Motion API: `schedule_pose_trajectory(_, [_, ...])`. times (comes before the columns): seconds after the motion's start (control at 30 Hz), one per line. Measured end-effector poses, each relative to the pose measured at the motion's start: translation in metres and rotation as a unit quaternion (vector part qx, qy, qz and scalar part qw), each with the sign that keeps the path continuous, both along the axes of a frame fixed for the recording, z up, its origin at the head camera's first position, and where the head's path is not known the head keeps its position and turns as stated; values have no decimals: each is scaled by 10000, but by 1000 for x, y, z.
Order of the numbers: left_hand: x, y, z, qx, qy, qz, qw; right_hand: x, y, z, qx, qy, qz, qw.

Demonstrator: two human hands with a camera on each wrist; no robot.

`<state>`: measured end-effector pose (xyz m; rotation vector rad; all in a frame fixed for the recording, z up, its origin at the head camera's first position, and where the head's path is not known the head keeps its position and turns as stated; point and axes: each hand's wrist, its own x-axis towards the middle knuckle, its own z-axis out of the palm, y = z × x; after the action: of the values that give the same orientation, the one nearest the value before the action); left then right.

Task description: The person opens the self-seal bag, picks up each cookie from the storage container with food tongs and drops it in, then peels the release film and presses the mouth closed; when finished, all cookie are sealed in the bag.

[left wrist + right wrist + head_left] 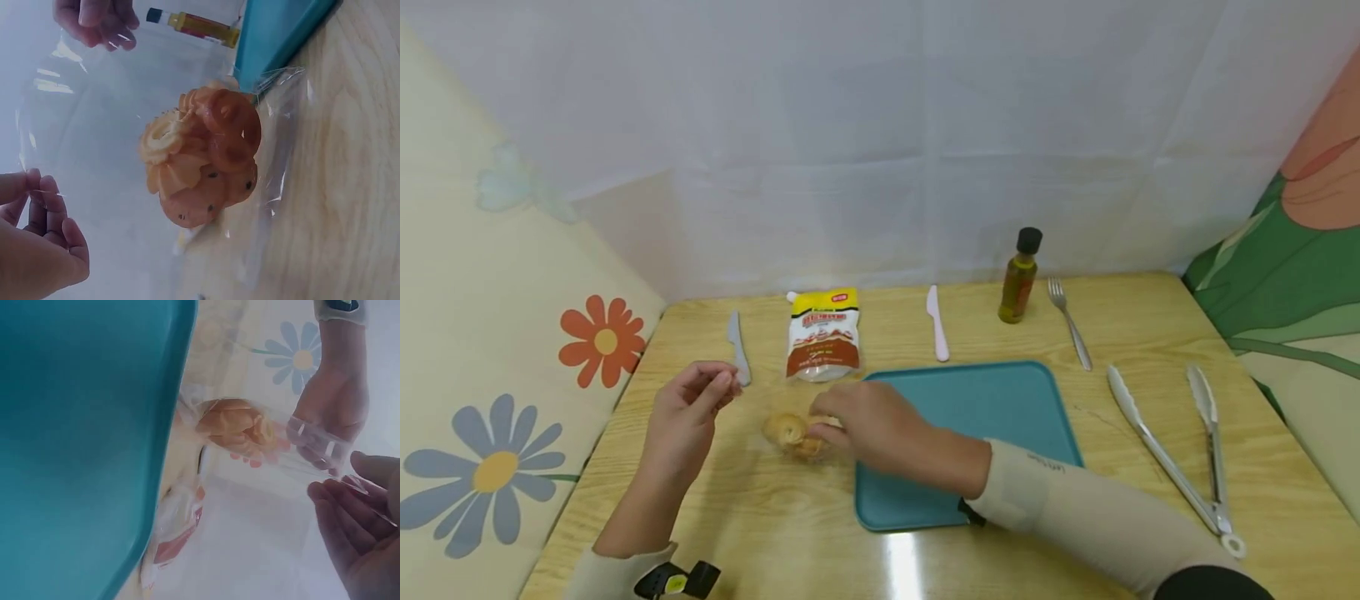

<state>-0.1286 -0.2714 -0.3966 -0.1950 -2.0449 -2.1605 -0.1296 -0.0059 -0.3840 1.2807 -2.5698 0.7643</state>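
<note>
A clear plastic bag point(275, 181) holds several golden-brown pastries point(203, 156), some ring-shaped and one with dark specks. In the head view the pastries appear left of the blue tray. My left hand point(681, 425) pinches one side of the bag's top edge between thumb and fingers. On the opposite side, my right hand point(883, 429) pinches the edge, with its forearm crossing over the tray. Between the hands the bag's film is stretched, plain in both wrist views. Whether the bag's bottom touches the table cannot be made out.
The blue tray point(970, 408) lies mid-table. Behind stand a printed food pouch point(823, 333) and an oil bottle point(1018, 279). A grey knife point(739, 346), a pink knife point(937, 325) and a fork point(1070, 325) lie there too. Metal tongs point(1165, 458) lie at the right.
</note>
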Motion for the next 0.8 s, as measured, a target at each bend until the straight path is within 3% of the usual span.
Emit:
schedule_pose_trajectory(0.17, [10,7,11,156,326,477,9982,-5,2,2,-858,387,64,9955])
schedule_pose_trajectory(0.43, [24,15,21,69,674,1025,9924,-14,5,3,-1767,362,320,9831])
schedule_pose_trajectory(0.6, [25,12,17,-68,714,920,9932,-22,9,2,-1958,304,232,9799])
schedule_pose_trajectory(0.8, [24,6,8,-147,725,629,9953,-28,12,-4,-2115,-486,14,9762])
